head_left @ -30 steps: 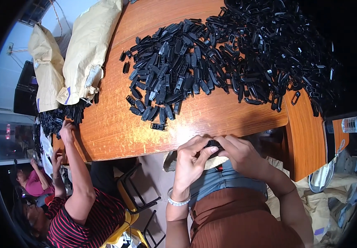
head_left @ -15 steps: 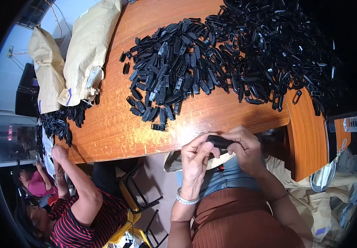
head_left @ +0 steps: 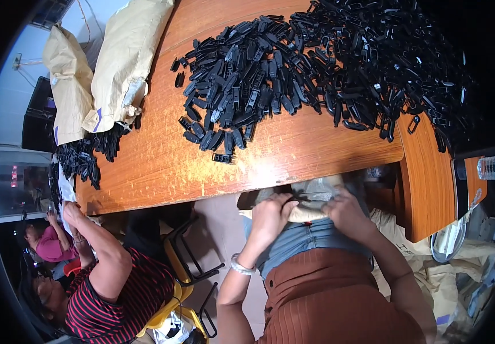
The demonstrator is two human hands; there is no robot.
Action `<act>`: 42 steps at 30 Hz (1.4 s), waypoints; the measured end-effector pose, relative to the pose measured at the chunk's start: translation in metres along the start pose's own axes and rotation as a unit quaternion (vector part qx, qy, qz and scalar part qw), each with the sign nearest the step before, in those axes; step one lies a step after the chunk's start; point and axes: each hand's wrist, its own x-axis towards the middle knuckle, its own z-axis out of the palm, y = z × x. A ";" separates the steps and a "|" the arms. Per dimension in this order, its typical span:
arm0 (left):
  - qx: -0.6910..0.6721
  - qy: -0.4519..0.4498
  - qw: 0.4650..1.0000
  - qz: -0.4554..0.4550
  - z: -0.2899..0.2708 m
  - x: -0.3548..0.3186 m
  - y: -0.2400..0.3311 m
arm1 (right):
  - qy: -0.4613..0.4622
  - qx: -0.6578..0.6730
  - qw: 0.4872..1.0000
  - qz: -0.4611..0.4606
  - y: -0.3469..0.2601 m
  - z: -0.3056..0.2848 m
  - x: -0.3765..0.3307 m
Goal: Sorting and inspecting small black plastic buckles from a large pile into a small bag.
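Below the table edge, an open paper sack (head_left: 304,215) rests across my lap, its pale lining facing up. My left hand (head_left: 271,219) has its fingers curled over the sack's near rim, at the left. Farther right, my right hand (head_left: 347,217) is closed on the same rim, a little blurred. A dark patch shows beside my left fingertips, too unclear to name. In front of me on the table lies a heap of small black plastic clip-like parts (head_left: 239,86). One single part (head_left: 222,158) sits nearest me, apart from the heap.
A larger pile of black loop-shaped parts (head_left: 373,63) covers the far right of the wooden table (head_left: 161,166). Two paper sacks (head_left: 124,69) spill black parts at the far left. A co-worker in a striped shirt (head_left: 118,301) sits at left. More paper sacks (head_left: 431,281) lie at right.
The black plastic part that both hands held above my lap is no longer seen between them. Both hands have come down onto the sack's rim and moved apart. The view has shifted slightly.
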 end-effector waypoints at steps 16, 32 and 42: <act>0.004 -0.290 0.956 -0.040 -0.012 -0.055 -0.010 | -0.066 0.401 0.914 0.002 -0.005 -0.048 -0.025; 0.079 0.175 0.980 -0.059 -0.090 0.033 -0.034 | 0.307 0.134 0.930 0.149 0.040 -0.049 0.091; 0.116 0.118 0.985 -0.053 -0.074 0.049 -0.016 | 0.173 0.422 0.860 0.231 0.020 -0.057 0.105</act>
